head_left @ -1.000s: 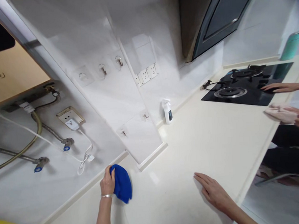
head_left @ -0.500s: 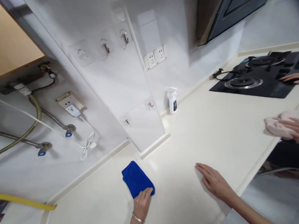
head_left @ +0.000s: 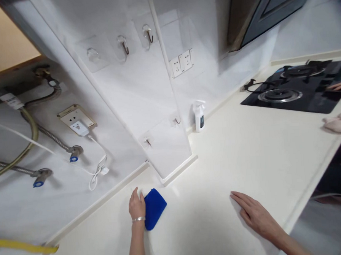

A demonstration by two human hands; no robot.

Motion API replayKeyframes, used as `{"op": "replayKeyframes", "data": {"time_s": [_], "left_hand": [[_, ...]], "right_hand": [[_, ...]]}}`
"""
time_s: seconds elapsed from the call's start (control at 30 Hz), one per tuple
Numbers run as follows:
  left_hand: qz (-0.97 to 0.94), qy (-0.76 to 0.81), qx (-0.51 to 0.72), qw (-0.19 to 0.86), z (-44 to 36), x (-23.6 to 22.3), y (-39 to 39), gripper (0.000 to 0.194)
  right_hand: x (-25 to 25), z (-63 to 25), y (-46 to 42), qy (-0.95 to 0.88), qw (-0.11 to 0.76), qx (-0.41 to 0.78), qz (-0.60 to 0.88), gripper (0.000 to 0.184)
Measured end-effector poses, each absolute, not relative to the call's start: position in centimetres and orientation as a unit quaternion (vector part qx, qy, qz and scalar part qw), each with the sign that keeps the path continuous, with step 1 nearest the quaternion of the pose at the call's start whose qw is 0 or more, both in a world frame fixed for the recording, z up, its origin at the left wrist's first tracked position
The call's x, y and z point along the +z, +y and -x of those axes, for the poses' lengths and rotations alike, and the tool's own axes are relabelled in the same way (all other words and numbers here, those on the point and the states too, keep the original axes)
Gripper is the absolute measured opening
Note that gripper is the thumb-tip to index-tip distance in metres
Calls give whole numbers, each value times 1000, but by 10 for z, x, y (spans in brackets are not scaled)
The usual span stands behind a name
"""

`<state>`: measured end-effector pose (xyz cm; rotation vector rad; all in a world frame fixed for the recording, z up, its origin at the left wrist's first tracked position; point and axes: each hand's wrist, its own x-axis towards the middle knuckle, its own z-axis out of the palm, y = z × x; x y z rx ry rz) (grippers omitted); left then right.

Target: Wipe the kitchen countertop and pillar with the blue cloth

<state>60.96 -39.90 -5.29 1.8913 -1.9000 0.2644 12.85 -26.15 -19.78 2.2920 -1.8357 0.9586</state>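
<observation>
My left hand (head_left: pixel 137 205), with a silvery bracelet at the wrist, is at the left edge of a folded blue cloth (head_left: pixel 154 209). Thumb and fingers stand apart, the thumb side against or very close to the cloth; I cannot tell whether they touch. The cloth lies on the cream countertop (head_left: pixel 197 209) near the wall corner. To the right, my right hand (head_left: pixel 256 216) rests flat on the countertop, fingers stretched out and holding nothing.
A white spray bottle (head_left: pixel 199 117) stands by the wall. Farther right are a black gas stove (head_left: pixel 305 86), another person's hand (head_left: pixel 340 86) and a pale pink cloth (head_left: pixel 340 123) at the counter edge. A yellow hose (head_left: pixel 25 245) lies left; hooks, sockets and valves line the wall.
My left hand has moved left, from gripping the cloth's lower right corner to its left side. The cloth looks narrower now. The pink cloth has shifted right.
</observation>
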Motion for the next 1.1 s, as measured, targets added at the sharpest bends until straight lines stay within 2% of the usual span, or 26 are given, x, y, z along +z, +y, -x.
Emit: {"op": "replayKeyframes", "data": {"time_s": [0.17,0.27,0.43,0.83,1.1], "left_hand": [[-693,-678,90,226,-559,-128,-364,64],[-690,-690,59,211,-550,-150,-364,64],[-665,-729,-12,160,-568,-136,-416,56],[-673,-724,-36,147,-571,-126,-543,54],[-691,-704,-61,156,-569,-110,-555,57]], "right_hand": [[-190,-129,-258,-599,21,299,-743,59],[-188,-128,-255,-599,19,286,-748,60],[-192,-126,-254,-606,19,270,-748,61],[-186,-124,-250,-622,16,241,-745,65],[-165,-134,-255,-632,-1,243,-736,64]]}}
